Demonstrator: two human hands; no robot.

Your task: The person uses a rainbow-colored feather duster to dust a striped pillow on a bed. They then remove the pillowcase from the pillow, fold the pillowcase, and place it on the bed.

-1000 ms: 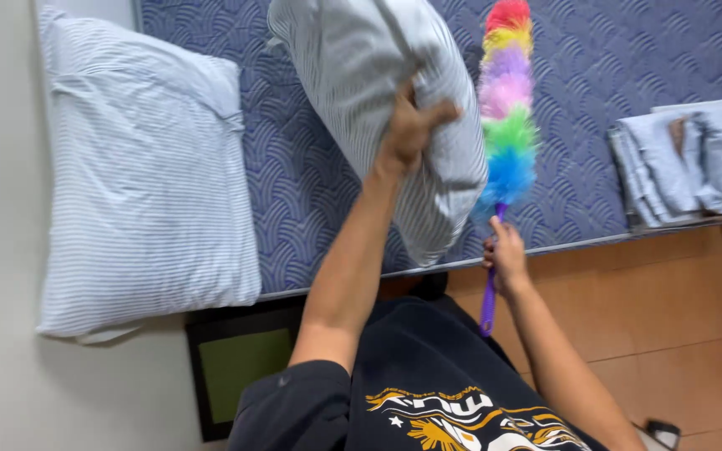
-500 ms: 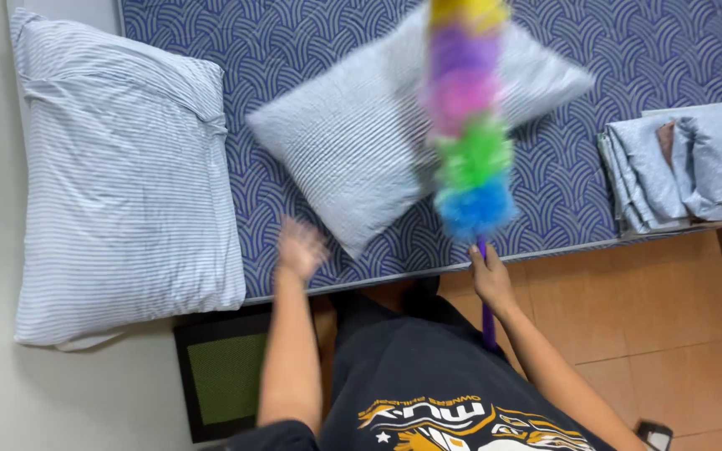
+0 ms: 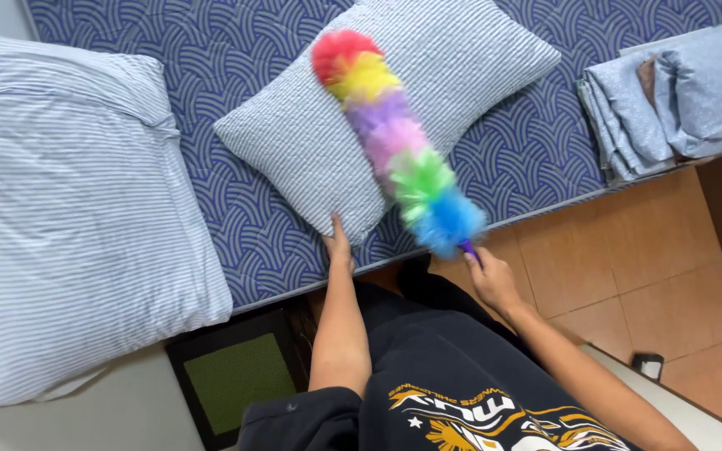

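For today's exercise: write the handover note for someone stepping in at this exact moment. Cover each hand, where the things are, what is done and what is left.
Left hand: fingers on the near corner of the striped pillow, which lies flat on the blue patterned mattress.
Right hand: gripping the purple handle of the rainbow duster, its head lying across the pillow.
Done: pillow is down on the mattress, duster on it.
Left, probably: dusting the rest of the pillow and the mattress. A second pillow lies at the left, folded linen at the right.
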